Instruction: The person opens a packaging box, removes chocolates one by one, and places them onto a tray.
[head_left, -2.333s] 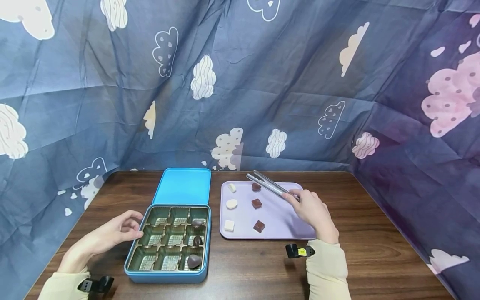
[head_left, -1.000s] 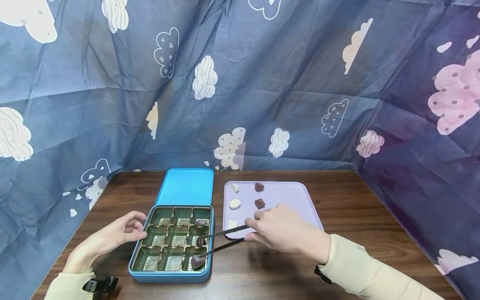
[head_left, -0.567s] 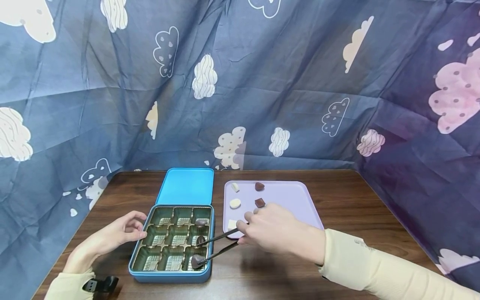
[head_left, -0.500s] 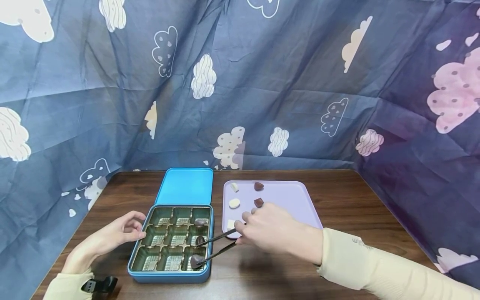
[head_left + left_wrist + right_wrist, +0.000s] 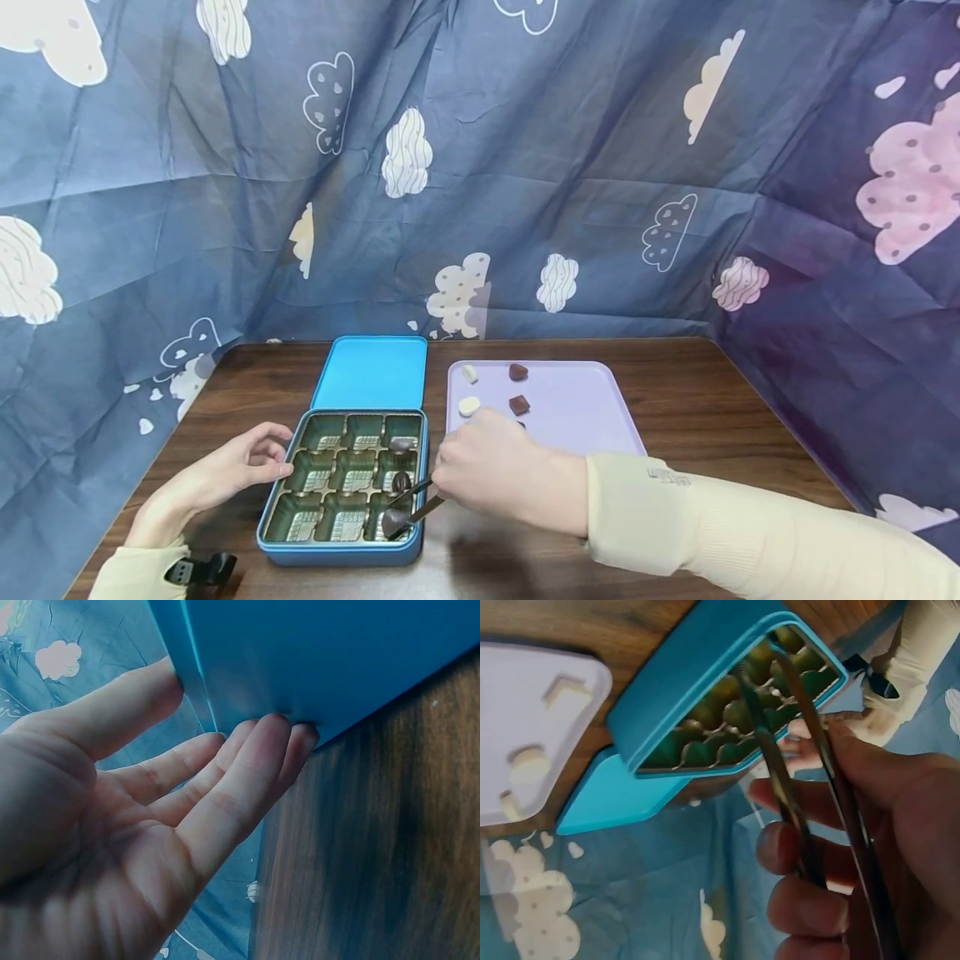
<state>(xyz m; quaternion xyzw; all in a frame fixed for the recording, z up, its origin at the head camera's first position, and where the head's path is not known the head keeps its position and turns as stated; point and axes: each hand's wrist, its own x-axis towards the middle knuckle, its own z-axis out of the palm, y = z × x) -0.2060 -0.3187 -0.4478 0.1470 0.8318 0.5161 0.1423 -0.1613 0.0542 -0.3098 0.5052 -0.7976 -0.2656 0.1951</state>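
Observation:
My right hand (image 5: 491, 471) grips metal tongs (image 5: 776, 761), whose tips reach into the front right compartment of the blue tin box (image 5: 337, 557). There the tips lie at a dark heart-shaped chocolate (image 5: 395, 522), on either side of it in the head view. Behind it in the same column sit a dark oval chocolate (image 5: 401, 481) and another dark chocolate (image 5: 402, 445). My left hand (image 5: 142, 817) touches the tin's left side, its fingertips against the wall and the thumb at the rim, fingers relaxed.
A lilac tray (image 5: 585, 408) stands right of the tin, bearing white pieces such as an oval one (image 5: 469, 406) and brown chocolates like a square one (image 5: 519, 405). My right hand hides its near left part. The tin's blue lid (image 5: 371, 372) lies open behind it.
My right hand has swung left from above the tray to the tin. The tongs' tips, earlier spread over two compartments, have come closer together at the heart-shaped chocolate. My left hand stays put.

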